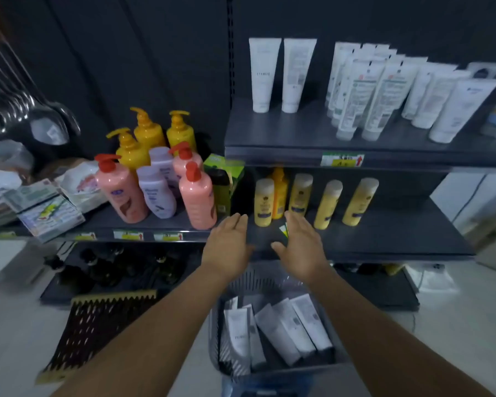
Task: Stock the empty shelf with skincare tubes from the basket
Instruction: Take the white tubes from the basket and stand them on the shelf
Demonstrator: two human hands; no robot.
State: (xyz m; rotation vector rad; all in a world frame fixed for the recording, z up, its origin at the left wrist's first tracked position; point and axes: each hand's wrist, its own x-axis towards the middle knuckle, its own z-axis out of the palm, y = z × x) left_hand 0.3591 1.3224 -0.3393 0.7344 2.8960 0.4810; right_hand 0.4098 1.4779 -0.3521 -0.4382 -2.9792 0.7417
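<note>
So the biggest thing here is the dark metal shelving unit (355,239), flat matte boards running off to both sides of the person's hands. Above the hands, the upper shelf (284,133) has two white skincare tubes (278,74) standing cap-down side by side, then a bare patch, then a crowd of other white tubes (384,93) further right, too blurry to count properly. Straight below the hands sits the basket (269,365), grey plastic with a slotted wall, and inside it is a loose pile of white squeeze tubes (281,328) lying flat, looks like around six, with printed labels on a few. Left of the hands is a cluster of glossy pump bottles (155,173): three yellow, three pink with red pumps, plus two lilac ones with plain caps. Just past the fingertips stand yellow lotion bottles (312,202) with pale caps, four of those and a taller orange-yellow one behind. The left hand (226,247) and right hand (301,247) hover close together over the lower shelf edge, palms facing in, fingers straight and spread, nothing in either one.
</note>
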